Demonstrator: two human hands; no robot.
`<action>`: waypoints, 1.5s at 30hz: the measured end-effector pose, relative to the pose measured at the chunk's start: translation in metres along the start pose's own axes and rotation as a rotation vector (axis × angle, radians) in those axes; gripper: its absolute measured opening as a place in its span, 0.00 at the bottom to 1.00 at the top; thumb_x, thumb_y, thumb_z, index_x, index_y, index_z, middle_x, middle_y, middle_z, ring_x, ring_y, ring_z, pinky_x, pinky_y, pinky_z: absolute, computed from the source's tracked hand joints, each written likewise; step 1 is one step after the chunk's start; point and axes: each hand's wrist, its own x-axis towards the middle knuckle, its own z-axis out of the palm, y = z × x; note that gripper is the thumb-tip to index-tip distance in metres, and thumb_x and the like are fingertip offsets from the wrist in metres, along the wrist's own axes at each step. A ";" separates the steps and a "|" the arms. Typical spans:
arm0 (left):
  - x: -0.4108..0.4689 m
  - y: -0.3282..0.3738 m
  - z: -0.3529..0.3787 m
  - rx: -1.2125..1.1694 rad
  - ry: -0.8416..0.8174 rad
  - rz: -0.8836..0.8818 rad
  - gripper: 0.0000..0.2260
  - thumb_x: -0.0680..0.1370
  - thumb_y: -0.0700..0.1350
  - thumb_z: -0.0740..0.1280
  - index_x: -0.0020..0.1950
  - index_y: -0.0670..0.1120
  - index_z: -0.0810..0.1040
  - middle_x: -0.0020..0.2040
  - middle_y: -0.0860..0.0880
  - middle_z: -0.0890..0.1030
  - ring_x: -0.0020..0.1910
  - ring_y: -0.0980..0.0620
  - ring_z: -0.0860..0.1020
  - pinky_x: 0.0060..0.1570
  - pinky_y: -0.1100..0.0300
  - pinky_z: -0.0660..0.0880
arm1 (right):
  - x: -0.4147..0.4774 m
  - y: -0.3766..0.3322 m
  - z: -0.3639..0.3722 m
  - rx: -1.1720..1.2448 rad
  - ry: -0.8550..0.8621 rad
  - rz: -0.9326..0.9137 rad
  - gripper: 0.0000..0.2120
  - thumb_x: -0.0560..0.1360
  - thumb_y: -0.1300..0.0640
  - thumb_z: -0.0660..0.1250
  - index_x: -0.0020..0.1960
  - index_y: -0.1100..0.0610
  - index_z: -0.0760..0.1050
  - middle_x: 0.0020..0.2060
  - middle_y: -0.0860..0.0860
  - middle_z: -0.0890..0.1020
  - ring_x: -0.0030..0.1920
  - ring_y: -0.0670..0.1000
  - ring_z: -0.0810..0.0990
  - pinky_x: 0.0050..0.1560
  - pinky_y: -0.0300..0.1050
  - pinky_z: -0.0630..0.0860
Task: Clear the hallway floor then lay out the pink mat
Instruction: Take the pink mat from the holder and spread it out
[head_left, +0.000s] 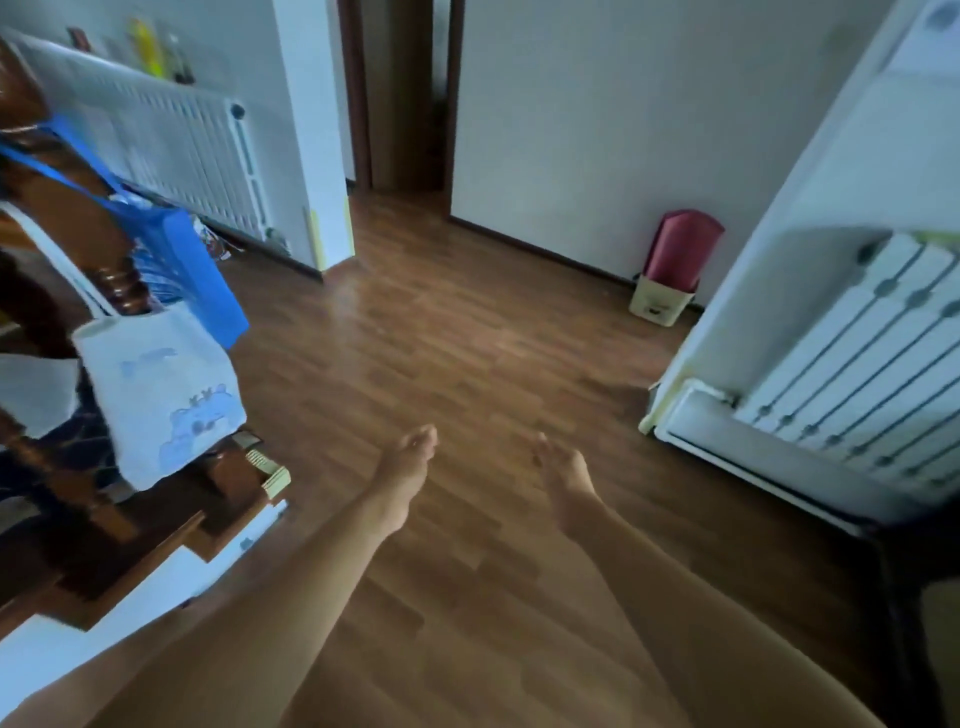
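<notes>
A rolled pink mat (680, 252) stands upright in a small cream bin (658, 303) against the far wall, at the right. The wooden hallway floor (441, 332) lies bare between me and it. Both my arms reach forward over the floor. My left hand (408, 462) and my right hand (563, 470) hang in the air with relaxed fingers. Neither holds anything, and both are far from the mat.
A wooden post at the left carries a white tote bag (161, 395) and a blue bag (197, 270). A white radiator (171, 145) lines the left wall. Another white radiator (852, 374) stands at the right. A dark doorway (400, 98) opens ahead.
</notes>
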 end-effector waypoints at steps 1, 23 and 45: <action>0.005 0.005 0.021 0.024 -0.018 0.011 0.18 0.82 0.45 0.57 0.70 0.40 0.68 0.64 0.44 0.74 0.65 0.48 0.72 0.62 0.58 0.64 | 0.009 0.001 -0.018 -0.025 0.011 -0.020 0.12 0.80 0.56 0.59 0.38 0.54 0.69 0.31 0.45 0.67 0.31 0.44 0.63 0.23 0.27 0.63; 0.223 0.104 0.272 0.097 -0.219 0.099 0.17 0.81 0.48 0.59 0.67 0.43 0.72 0.64 0.45 0.76 0.63 0.48 0.75 0.67 0.51 0.68 | 0.247 -0.061 -0.196 0.009 0.192 0.002 0.14 0.80 0.47 0.55 0.44 0.53 0.74 0.35 0.50 0.75 0.36 0.47 0.75 0.40 0.42 0.71; 0.531 0.242 0.435 0.164 -0.386 0.088 0.17 0.80 0.53 0.60 0.67 0.50 0.72 0.68 0.51 0.73 0.67 0.51 0.71 0.69 0.49 0.65 | 0.583 -0.150 -0.256 0.108 0.349 0.033 0.25 0.80 0.49 0.56 0.59 0.73 0.68 0.60 0.70 0.73 0.62 0.69 0.71 0.63 0.64 0.67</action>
